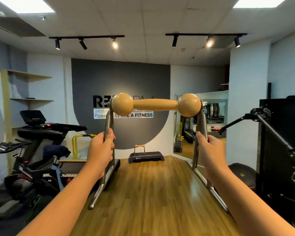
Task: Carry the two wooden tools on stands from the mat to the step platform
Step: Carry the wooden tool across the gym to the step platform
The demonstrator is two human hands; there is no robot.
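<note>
Your left hand (101, 148) and right hand (209, 150) each have fingers wrapped around a metal upright of the stand (109, 120), held up off the wooden floor (152, 193). Its wooden roller (156, 104) runs level, left-right. Second tool (139, 147) sits on the step platform (146, 157) far ahead.

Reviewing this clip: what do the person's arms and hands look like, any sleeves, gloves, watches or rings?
Both forearms are bare up to the bottom edge of the frame, with no sleeves showing. The left hand and right hand wear no gloves. No watch, bracelet or ring is visible on either wrist or on the fingers that show.
</note>
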